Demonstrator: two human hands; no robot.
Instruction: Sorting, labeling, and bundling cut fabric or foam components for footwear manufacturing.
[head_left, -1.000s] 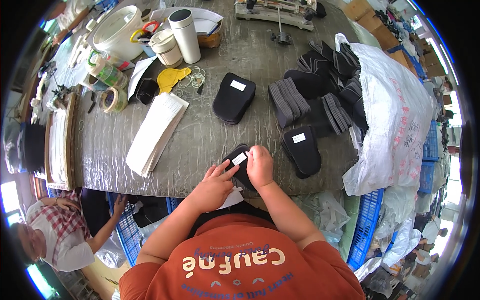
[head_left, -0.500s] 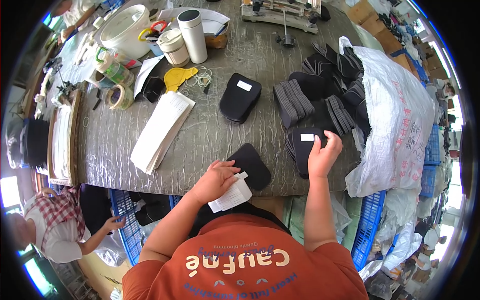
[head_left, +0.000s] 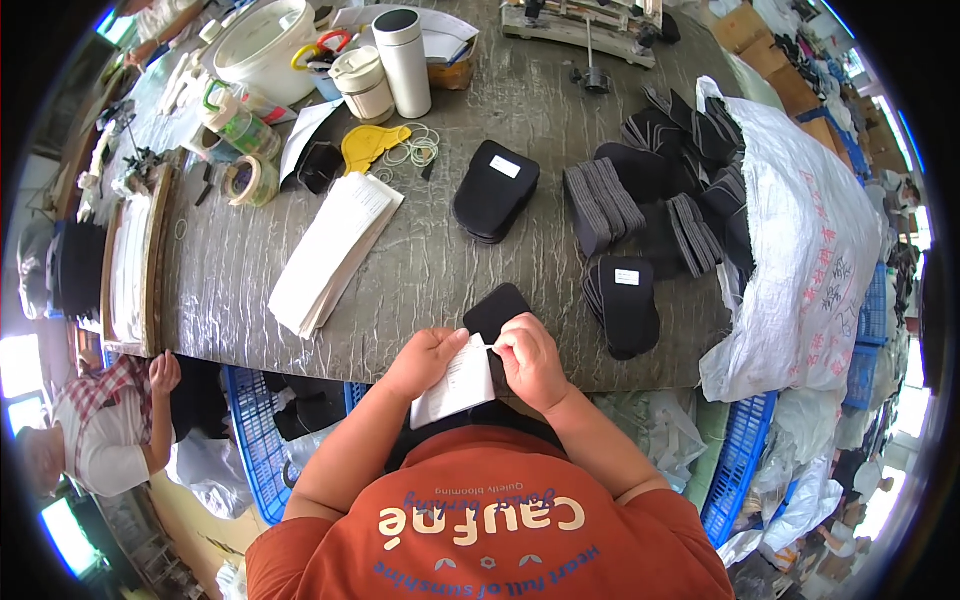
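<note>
My left hand (head_left: 424, 364) grips a folded sheet of white labels (head_left: 458, 382) at the table's near edge. With thumb and fingers pinched, my right hand (head_left: 531, 362) holds a small white label (head_left: 489, 346) at the sheet's upper corner. Just beyond both hands lies a flat black pad (head_left: 497, 304), partly covered by them. To its right sits a stack of black pads (head_left: 628, 310) bearing a white label. Another labelled stack of black pads (head_left: 495, 195) is farther off, near the table's middle.
Loose piles of black and grey pads (head_left: 603, 208) spill beside a white woven sack (head_left: 800, 240) on the right. More folded white paper (head_left: 337, 250) lies left, below a yellow tool (head_left: 372, 147), a white flask (head_left: 403, 65) and a tape roll (head_left: 250, 181). A person (head_left: 105, 420) is at the left.
My right hand has left the labelled stack at the right and come in to the label sheet, where it pinches a label. The view has shifted slightly.
</note>
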